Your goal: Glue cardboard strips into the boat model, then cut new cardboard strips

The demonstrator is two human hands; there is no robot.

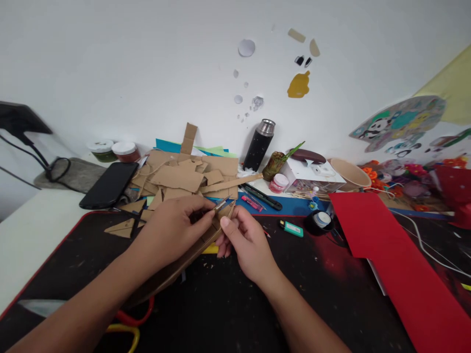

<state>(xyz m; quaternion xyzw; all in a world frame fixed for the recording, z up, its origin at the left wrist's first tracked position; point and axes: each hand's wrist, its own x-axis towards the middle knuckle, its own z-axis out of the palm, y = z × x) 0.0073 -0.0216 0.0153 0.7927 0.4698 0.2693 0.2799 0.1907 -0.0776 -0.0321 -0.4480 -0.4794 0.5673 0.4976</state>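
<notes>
My left hand (pixel 180 220) is closed round a slim pointed metal tool (pixel 222 203); its exact kind I cannot make out. The tool's tip lies at the upper end of a long brown cardboard piece (pixel 198 250). With thumb and fingers my right hand (pixel 246 240) pinches that same end, close to the tip. The cardboard slants down to the left, its lower part partly hidden beneath my left forearm. Under that forearm lie scissors (pixel 136 321) with red and yellow handles, their blade showing at the left.
Behind my hands is a pile of cardboard scraps (pixel 176 177), beside a black phone (pixel 110 185). A black thermos (pixel 259 144), a utility knife (pixel 262 196) and a teal lighter (pixel 292 229) lie or stand further right. Red card (pixel 397 264) covers the right side.
</notes>
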